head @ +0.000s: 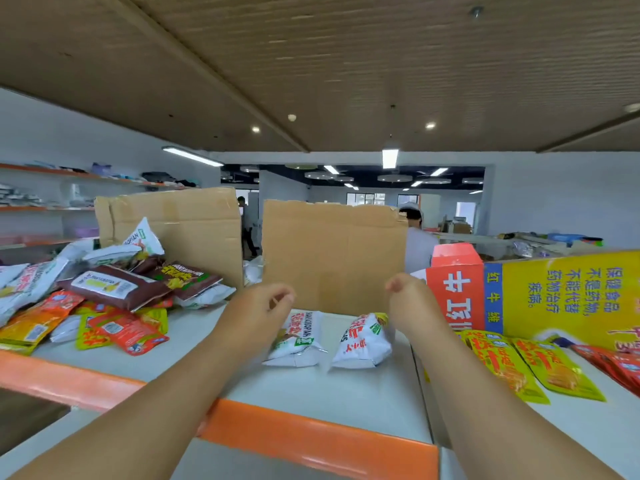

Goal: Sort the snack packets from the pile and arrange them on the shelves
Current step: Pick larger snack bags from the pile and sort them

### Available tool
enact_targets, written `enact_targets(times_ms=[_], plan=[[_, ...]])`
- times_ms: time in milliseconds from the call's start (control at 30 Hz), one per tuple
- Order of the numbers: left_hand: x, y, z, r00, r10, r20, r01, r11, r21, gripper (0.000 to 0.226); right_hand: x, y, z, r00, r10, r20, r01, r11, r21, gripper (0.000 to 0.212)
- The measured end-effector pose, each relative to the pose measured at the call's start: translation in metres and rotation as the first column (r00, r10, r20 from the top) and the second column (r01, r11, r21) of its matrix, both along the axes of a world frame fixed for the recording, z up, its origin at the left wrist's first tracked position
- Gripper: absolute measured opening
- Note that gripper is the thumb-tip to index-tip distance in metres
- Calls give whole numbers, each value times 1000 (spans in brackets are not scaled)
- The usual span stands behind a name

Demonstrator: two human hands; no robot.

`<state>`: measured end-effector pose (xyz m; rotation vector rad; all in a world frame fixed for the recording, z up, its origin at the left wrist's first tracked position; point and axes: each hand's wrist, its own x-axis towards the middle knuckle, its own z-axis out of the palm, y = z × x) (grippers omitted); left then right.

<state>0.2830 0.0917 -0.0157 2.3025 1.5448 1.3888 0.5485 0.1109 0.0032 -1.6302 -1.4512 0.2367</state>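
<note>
Two white snack packets lie side by side on the white shelf (346, 393): the left white packet (299, 341) and the right white packet (362, 341). My left hand (258, 306) hovers just above the left packet, its fingers loosely curled with nothing in them. At the right packet's far right corner, my right hand (407, 296) is likewise curled and holds nothing. A pile of mixed packets (104, 299), white, brown, orange and yellow, covers the shelf's left part. Yellow packets (530, 365) lie in a row at the right.
A cardboard divider (332, 251) stands behind the two white packets and another cardboard sheet (180, 223) behind the pile. A yellow and red carton (540, 292) lies at the right. The shelf has an orange front edge (311, 434). A person in white stands beyond.
</note>
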Motion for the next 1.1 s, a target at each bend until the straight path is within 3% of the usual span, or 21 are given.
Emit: enact_targets(times_ms=[133,300,467,567,633,700,900,1033,1100], plan=[[5,-6,-6,994,44,-96,-51,997,-65,19,-16,-13,-2,969,109,221,-75,985,-156,20],[11,4,-3,987,46,-157,-64,991,-115,27,-16,-21,-3,908,325,266,-221,908,-355,32],[24,29,-3,949,-75,-306,-52,921,-386,15,-13,-19,-6,867,377,325,-209,869,-449,37],[37,36,-10,963,-109,-246,-58,808,-586,24,-16,-20,-6,834,346,429,-131,881,-455,34],[42,41,-6,912,-182,-367,-84,795,-601,50,-21,-18,-9,803,297,516,-31,886,-462,36],[46,46,-3,860,-263,-438,-46,814,-578,58,-34,-18,-10,815,273,511,-2,884,-468,32],[50,45,-5,817,-270,-509,-47,849,-527,34,-49,-18,-11,707,383,595,13,834,-552,22],[44,39,-9,833,-268,-485,-9,868,-496,23,-46,-24,-17,769,290,570,51,861,-507,53],[40,35,-6,840,-283,-463,16,866,-500,14,-49,-29,-20,786,187,589,125,885,-448,46]])
